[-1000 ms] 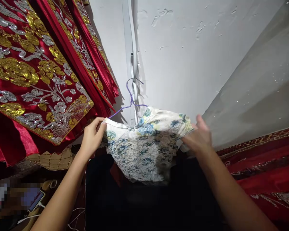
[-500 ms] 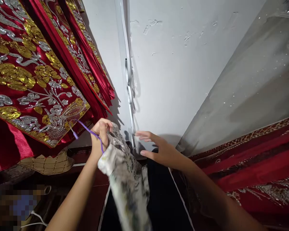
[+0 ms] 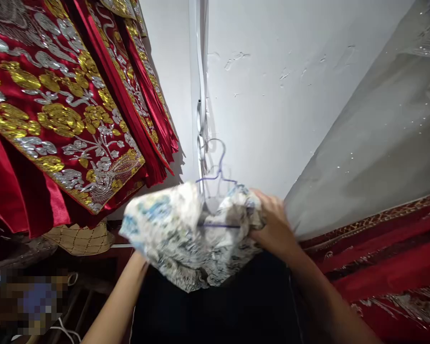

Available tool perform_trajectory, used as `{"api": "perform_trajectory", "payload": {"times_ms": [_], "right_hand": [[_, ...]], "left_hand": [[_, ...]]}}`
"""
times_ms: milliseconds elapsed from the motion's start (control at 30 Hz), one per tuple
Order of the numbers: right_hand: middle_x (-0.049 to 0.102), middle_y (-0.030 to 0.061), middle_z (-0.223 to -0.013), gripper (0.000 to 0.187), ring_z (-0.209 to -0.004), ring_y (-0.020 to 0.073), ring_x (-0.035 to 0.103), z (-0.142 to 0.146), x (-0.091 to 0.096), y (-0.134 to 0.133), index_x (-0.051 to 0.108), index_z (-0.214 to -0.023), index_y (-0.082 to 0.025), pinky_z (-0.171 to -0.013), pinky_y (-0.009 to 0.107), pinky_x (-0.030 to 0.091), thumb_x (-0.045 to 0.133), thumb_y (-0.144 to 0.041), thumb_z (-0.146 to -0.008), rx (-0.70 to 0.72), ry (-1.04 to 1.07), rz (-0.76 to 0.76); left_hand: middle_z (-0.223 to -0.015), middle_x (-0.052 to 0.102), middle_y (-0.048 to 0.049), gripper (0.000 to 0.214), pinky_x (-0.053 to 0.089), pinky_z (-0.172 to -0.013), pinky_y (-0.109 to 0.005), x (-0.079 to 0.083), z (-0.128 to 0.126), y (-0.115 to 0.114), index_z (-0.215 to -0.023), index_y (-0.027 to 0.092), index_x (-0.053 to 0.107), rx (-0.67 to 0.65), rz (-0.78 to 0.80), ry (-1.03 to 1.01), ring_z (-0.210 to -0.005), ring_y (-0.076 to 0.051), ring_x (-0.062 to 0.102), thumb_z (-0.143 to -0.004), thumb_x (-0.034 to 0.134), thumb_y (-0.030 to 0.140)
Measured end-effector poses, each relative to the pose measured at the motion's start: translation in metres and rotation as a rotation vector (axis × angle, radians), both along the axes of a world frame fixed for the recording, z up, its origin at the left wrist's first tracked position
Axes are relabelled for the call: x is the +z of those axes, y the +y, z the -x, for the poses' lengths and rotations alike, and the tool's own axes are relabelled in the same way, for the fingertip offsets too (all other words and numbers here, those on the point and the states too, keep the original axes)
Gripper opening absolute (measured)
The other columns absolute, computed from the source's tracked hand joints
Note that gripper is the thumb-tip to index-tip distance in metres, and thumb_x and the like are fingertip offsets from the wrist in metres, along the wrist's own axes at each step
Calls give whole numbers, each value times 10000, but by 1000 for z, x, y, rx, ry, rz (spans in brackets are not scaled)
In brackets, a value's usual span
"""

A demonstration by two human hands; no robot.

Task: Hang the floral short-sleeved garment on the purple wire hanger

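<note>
A white patterned shirt point(image 3: 172, 239) with blue and grey markings hangs spread on a thin purple hanger point(image 3: 220, 162) in front of me. The hanger's hook points up, and its lower bar shows through the neck opening. At the right shoulder of the shirt, my right hand point(image 3: 272, 215) is closed on the fabric, slightly blurred. On the other side, only the wrist of my left hand point(image 3: 139, 262) shows below the cloth; its fingers are hidden behind the shirt.
Red garments with gold and silver sequins point(image 3: 68, 119) hang at the left. A white metal stand point(image 3: 200, 57) rises along the wall point(image 3: 272, 119). Sheer-covered red clothing point(image 3: 397, 239) hangs at the right. A tan quilted item point(image 3: 80, 239) sits low at left.
The shirt has turned from hanging sideways to facing me spread out, with its hanger hook now upright. My right hand went from open and free to gripping the shirt's right shoulder.
</note>
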State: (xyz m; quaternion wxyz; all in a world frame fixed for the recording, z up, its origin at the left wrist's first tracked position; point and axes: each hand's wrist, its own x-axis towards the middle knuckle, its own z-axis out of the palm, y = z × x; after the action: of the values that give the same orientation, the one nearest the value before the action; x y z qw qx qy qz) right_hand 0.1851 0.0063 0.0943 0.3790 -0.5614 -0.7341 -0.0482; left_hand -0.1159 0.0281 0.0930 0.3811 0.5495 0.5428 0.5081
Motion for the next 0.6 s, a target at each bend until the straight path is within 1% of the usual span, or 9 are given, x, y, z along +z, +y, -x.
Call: {"api": "perform_trajectory", "payload": {"times_ms": [67,133,200,267,333,433,500,567,600], "right_hand": [[539,130,-1315,906,-1188,384,492,-12,17,12,411,-1493,-253,-993,503,417,737,-380,-657,-127,38,10],[531,128,-1295,924,-1197,393,485,-11,34,26,390,-1519,-273,-970,501,428,740,-405,-674,-188,42,31],[519,127,-1304,962,-1212,397,476,2,45,37,352,-1548,-285,-970,510,429,744,-408,-678,-154,-15,55],[510,132,-1319,1005,-1211,388,477,17,46,41,318,-1572,-268,-987,515,428,748,-386,-672,-60,-94,55],[505,146,-1336,1011,-1209,384,480,27,37,35,304,-1582,-239,-1008,528,419,740,-351,-678,10,-140,23],[449,157,-1445,895,-1328,407,398,31,14,14,351,-1555,-236,-1095,583,340,706,-333,-739,-8,-44,-86],[429,141,-1490,744,-1397,383,355,38,-6,0,424,-1493,-244,-1146,575,300,680,-369,-806,-14,153,-132],[536,135,-1382,565,-1307,325,486,56,-31,-9,507,-1373,-232,-1103,517,387,649,-430,-863,3,452,-81],[613,125,-1239,479,-1161,288,588,69,-46,-10,532,-1290,-218,-1013,473,469,617,-469,-891,8,643,-3]], "left_hand": [[-992,755,-162,651,562,-929,-321,-31,18,-7,-964,158,766,-12,81,-170,-1149,-248,672,-996,286,597],[-1101,750,-150,556,511,-1035,-391,-58,28,-13,-1017,204,763,-35,207,-408,-1282,-284,603,-926,467,666],[-1245,710,-136,496,447,-1110,-411,-77,25,-16,-1091,217,747,-61,271,-555,-1364,-323,529,-812,695,624],[-1299,685,-130,507,411,-1141,-401,-88,17,-17,-1130,195,731,-38,230,-557,-1372,-342,516,-753,802,527],[-1257,704,-136,508,413,-1140,-409,-96,8,-20,-1130,165,718,52,196,-556,-1338,-348,549,-759,808,499],[-1191,726,-143,515,444,-1118,-439,-110,5,-29,-1166,163,684,183,255,-618,-1322,-344,565,-798,772,513],[-1247,704,-144,545,438,-1131,-443,-120,6,-37,-1236,192,641,255,327,-672,-1370,-334,522,-802,780,490],[-1368,641,-140,622,410,-1159,-442,-126,3,-43,-1321,223,584,310,390,-724,-1431,-320,451,-793,797,475],[-1424,600,-136,662,399,-1170,-444,-126,0,-44,-1358,232,556,310,407,-753,-1449,-316,425,-792,798,476]]}}
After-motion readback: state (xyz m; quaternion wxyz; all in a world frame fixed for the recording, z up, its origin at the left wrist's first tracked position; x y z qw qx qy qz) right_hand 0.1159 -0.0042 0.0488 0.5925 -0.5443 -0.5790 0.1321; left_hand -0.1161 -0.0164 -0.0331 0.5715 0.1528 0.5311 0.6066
